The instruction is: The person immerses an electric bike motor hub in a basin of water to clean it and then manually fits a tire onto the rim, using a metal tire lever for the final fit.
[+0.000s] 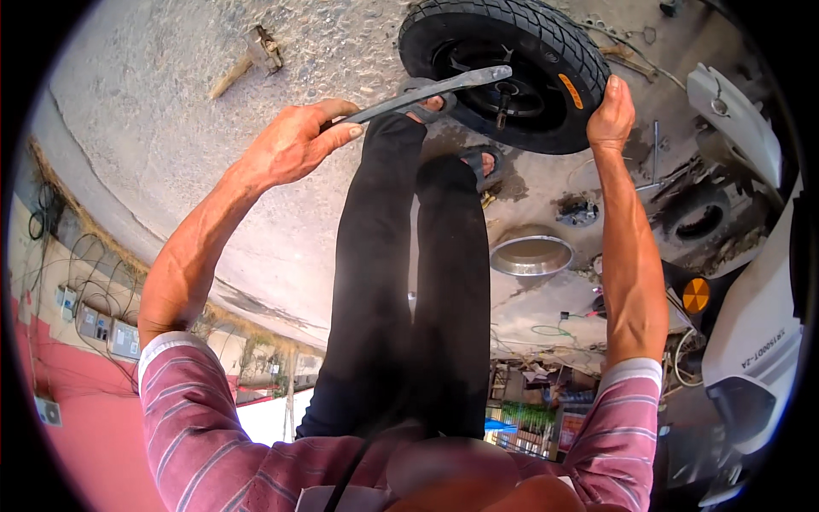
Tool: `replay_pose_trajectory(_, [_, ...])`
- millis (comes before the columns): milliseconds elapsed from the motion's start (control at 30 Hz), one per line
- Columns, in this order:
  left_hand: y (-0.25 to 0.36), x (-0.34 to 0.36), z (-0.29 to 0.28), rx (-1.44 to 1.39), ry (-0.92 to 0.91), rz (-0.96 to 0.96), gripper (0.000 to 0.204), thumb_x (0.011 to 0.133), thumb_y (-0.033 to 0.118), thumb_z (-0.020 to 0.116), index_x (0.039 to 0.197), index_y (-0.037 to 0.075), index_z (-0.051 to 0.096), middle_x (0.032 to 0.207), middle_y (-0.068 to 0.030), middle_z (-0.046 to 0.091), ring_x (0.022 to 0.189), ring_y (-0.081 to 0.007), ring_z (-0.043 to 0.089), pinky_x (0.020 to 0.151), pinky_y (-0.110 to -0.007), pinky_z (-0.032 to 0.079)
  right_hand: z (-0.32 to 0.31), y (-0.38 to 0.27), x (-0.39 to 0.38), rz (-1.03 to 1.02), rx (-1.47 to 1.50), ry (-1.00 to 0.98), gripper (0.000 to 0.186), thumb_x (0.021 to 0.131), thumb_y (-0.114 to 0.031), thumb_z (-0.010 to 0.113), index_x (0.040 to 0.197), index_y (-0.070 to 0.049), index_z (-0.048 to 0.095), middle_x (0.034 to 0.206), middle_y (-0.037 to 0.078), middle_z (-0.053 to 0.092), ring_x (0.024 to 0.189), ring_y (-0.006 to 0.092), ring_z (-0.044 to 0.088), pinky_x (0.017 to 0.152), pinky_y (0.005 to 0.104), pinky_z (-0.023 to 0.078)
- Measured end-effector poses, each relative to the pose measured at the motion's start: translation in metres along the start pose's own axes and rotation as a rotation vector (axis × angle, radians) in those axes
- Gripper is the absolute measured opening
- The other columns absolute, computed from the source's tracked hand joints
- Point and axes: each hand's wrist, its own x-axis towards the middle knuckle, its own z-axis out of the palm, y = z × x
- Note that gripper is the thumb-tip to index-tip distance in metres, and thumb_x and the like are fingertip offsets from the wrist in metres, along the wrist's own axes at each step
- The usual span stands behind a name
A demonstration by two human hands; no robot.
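Observation:
My left hand [294, 147] is closed around one end of a long, flat grey tyre lever [418, 94]. The lever slants up to the right, and its far tip overlaps the hub area of a wheel; I cannot tell whether it touches. The wheel is a black rim with a treaded black tyre [537, 34] and an orange label on its sidewall. An axle [503, 109] sticks out of its centre. The wheel leans just beyond my sandalled feet. On its right edge my right hand [611, 118] grips the tyre, with the fingertips partly hidden behind it.
A wooden-handled hammer [266, 53] lies on the concrete at the far left. Right of my legs are a metal basin [531, 256], another tyre [701, 222] and scattered tools. A white scooter [751, 350] and a loose pale panel [734, 119] line the right side.

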Motion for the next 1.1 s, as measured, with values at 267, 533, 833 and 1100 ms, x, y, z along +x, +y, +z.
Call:
replay_pose_trajectory(267, [-0.032,-0.033,0.051,0.136,-0.014,-0.206,0.054,0.106,0.052,0.047,0.096,0.001,0.061,0.079,-0.0240,0.061,0.077,-0.0449,0.061,0.071,-0.051,0.046,-0.001,-0.008,0.001,0.060,0.016,-0.018,0.054,0.100,-0.051,0.051,0.113,-0.002,0.069,0.099,0.021,0.072,0.096,0.0376,0.068,0.087,0.0418,0.051])
replay_pose_trajectory(533, [0.017,0.018,0.053,0.315,0.194,0.036,0.031,0.102,0.033,0.058,0.095,0.003,0.060,0.083,-0.0225,0.064,0.084,-0.0455,0.063,0.072,-0.055,0.047,0.001,-0.001,0.002,0.040,0.038,-0.014,0.055,0.100,-0.053,0.050,0.111,-0.002,0.070,0.096,0.019,0.072,0.093,0.0352,0.067,0.086,0.0414,0.050])
replay_pose_trajectory(833, [0.070,0.045,0.072,0.512,0.253,0.127,0.030,0.099,0.032,0.062,0.120,0.011,0.070,0.090,-0.0189,0.072,0.083,-0.0408,0.071,0.071,-0.052,0.056,-0.006,0.015,0.007,0.061,0.182,-0.184,0.051,0.106,-0.042,0.049,0.113,0.007,0.065,0.100,0.010,0.069,0.095,0.0163,0.057,0.092,0.0320,0.045])
replay_pose_trajectory(1100, [0.077,0.025,0.097,0.567,0.285,0.146,0.025,0.097,0.028,0.063,0.109,0.006,0.067,0.089,-0.0219,0.070,0.078,-0.0422,0.070,0.067,-0.053,0.055,-0.004,0.011,0.008,0.058,0.131,-0.145,0.054,0.105,-0.044,0.050,0.120,0.005,0.067,0.109,0.017,0.073,0.101,0.0231,0.064,0.094,0.0341,0.046])
